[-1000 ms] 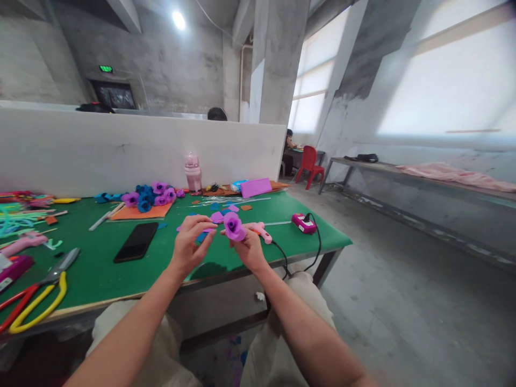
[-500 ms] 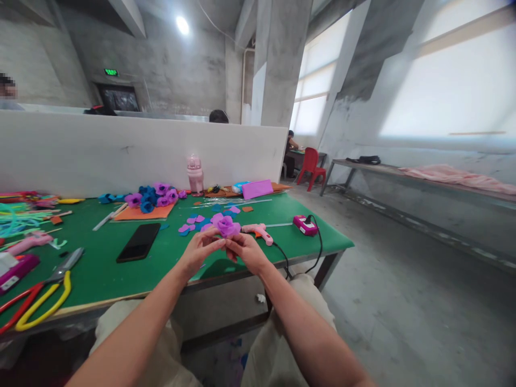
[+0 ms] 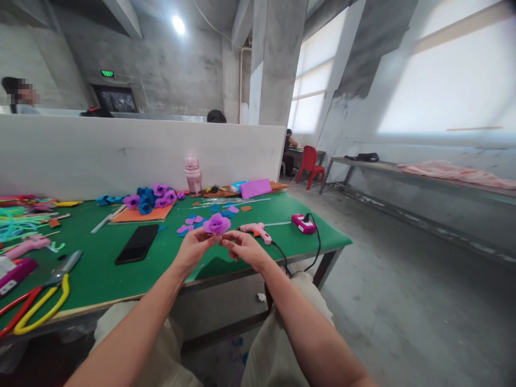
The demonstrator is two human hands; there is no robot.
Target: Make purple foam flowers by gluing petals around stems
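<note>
A purple foam flower [image 3: 216,223] sits between my two hands, just above the front edge of the green table [image 3: 169,263]. My left hand [image 3: 194,250] pinches it from below with the fingertips. My right hand [image 3: 244,250] is close beside it on the right, fingers curled toward the flower's base. Just behind the right hand a pink glue gun [image 3: 258,231] lies on the table with a black cord. Loose purple and blue foam petals [image 3: 192,221] lie behind the flower.
A black phone [image 3: 136,243] lies to the left, scissors [image 3: 44,294] with yellow and red handles at the near left. Finished purple and blue flowers [image 3: 151,196] rest on orange foam, next to a pink bottle [image 3: 192,174]. A white partition [image 3: 121,153] backs the table.
The flower has shifted left from my right hand's side to over my left fingertips, and it has turned to face upward. Both hands stayed close together near the table's front edge.
</note>
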